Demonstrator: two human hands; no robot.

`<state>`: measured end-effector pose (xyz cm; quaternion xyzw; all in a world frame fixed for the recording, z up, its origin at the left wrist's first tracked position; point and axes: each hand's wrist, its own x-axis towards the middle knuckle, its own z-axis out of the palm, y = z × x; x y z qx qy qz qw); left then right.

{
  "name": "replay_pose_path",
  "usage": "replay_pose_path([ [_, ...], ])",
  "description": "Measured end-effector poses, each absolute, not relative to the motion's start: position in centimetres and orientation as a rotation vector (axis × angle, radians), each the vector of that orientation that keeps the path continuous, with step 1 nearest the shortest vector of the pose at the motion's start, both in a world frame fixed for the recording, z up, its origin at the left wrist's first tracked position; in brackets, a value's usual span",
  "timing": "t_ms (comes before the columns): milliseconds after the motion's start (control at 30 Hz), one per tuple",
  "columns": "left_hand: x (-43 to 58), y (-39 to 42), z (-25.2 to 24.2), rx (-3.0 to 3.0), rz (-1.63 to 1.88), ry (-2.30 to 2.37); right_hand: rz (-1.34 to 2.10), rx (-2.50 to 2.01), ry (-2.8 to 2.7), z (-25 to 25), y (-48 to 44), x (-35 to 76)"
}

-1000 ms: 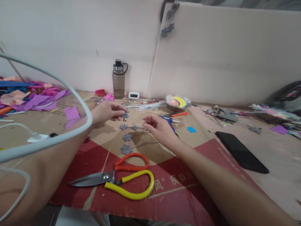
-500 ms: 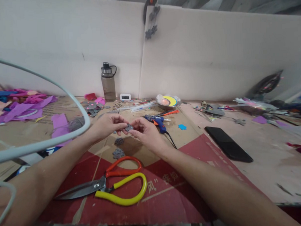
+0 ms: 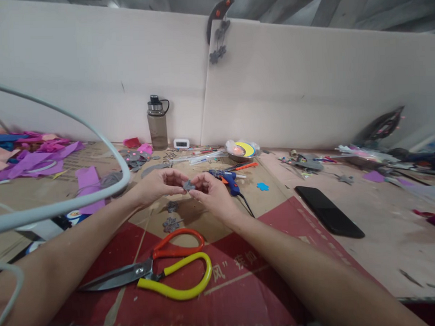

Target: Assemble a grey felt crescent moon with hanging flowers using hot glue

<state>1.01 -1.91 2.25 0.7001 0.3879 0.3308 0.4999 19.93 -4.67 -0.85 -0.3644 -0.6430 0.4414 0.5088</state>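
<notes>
Head view: scissors (image 3: 143, 271), glue gun (image 3: 229, 179) near right hand (image 3: 213, 197) pinching grey flower (image 3: 188, 185).

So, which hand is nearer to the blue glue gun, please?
Right. The right hand, pinching a grey flower with the left hand, sits just left of the blue glue gun; the left hand is farther left.

The left hand (image 3: 157, 183) and right hand (image 3: 212, 194) meet out front, seemingly pinching close together.

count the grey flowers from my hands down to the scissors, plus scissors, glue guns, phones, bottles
grey flowers: 3, one held flower, two loose flowers
scissors: 1
glue gun: 1
phone: 1
bottle: 1
total: 7
</notes>
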Motion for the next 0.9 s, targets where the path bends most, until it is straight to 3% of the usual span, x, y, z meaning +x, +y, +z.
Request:
replay_pose_path([
  [333,1.47,-2.54,2.43,1.870,0.800,1.153,1.155,-0.969,-1.503,-0.79,-4.78,20.03],
  [900,1.41,-2.22,2.33,1.478,0.686,1.087,1.549,-0.975,-1.230,-1.04,-4.48,20.25],
])
